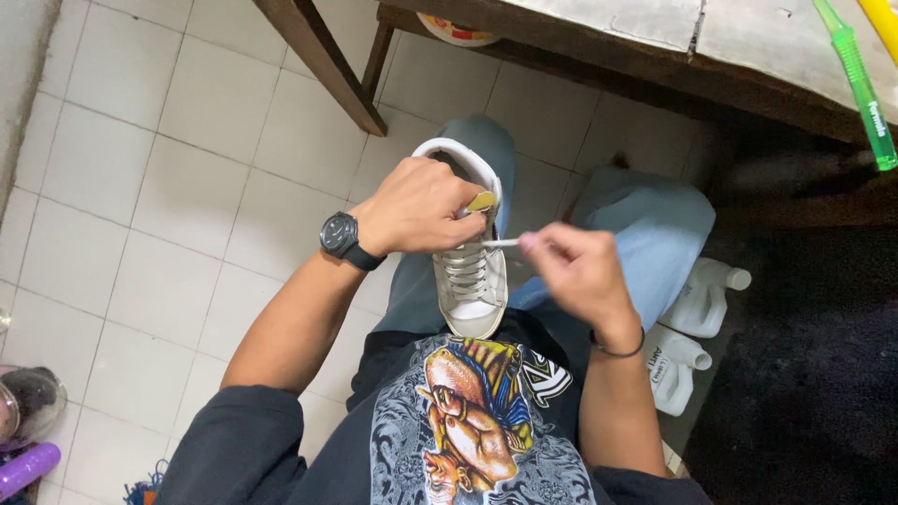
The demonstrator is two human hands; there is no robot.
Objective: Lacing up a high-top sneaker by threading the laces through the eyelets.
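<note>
A white shoe (470, 271) sits on the person's lap, betw. the knees in blue jeans (645, 229), toe end near the belly, open end pointing away. The left hand (416, 208) wraps over the top of the shoe near the opening, fingers curled tight on it. A bit of yellow tongue (482, 201) sticks out by the thumb. There is a black watch (340, 236) on that wrist.

The right hand (580, 271) is just beside the shoe on the right. Its fingers pinch the end of a white lace (500, 243), pulled out sideways from the top holes. The lower laces are already crossed thru the shoe. A thin band (617, 351) goes round that wrist.

Containers: two white plastic jugs stand on the floor (187, 187) by the right leg, one jug (702, 295) behind the other jug (675, 367), both w/ caps on. Can't tell what is in them. A white bowl (456, 33) w/ a coloured rim sits under the bench (636, 42), mostly hidden, can't see inside.

On the bench top right lies a green toothbrush (862, 84) & a yellow thing (882, 21) next to it. At the far left edge a clear round pot (28, 402) w/ smth dark inside, & a purple tube (26, 468) below it
</note>
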